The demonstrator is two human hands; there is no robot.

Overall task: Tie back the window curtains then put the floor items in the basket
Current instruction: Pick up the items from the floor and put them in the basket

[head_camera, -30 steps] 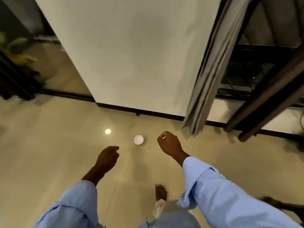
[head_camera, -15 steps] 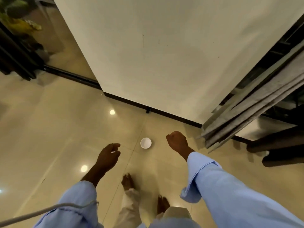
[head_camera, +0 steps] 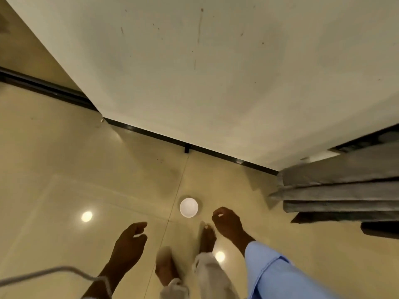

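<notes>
Floor: glossy beige tile (head_camera: 64, 169), wide and bare to my left, with two bright light reflections on it and a thin grout line running from the wall base toward my feet.
Wall: off-white, scuffed wall (head_camera: 216, 72) straight ahead; its black skirting (head_camera: 151, 134) runs diagonally from upper left down to the right and bounds the floor in front of me.
Curtain: grey curtain (head_camera: 341, 190) in folded pleats at the right edge, its hem hanging just above the floor, folds running roughly sideways in this view; it closes off the room on my right.
Floor item: small white round bowl (head_camera: 189, 207) sitting on the tile, mouth facing up, just ahead of my right foot (head_camera: 207, 238) and between my two hands; being round, it has no long axis. No writing shows on it.
Left hand: my left hand (head_camera: 129, 242) hangs loosely curled, holding nothing, well short of the bowl.
Right hand: my right hand (head_camera: 226, 223) is curled into a loose fist with nothing in it, near the bowl's right side, apart from it.
Sleeve: light blue sleeve (head_camera: 276, 275) on my right arm.
Cord: pale cord (head_camera: 54, 271) crossing my left wrist at lower left.
</notes>
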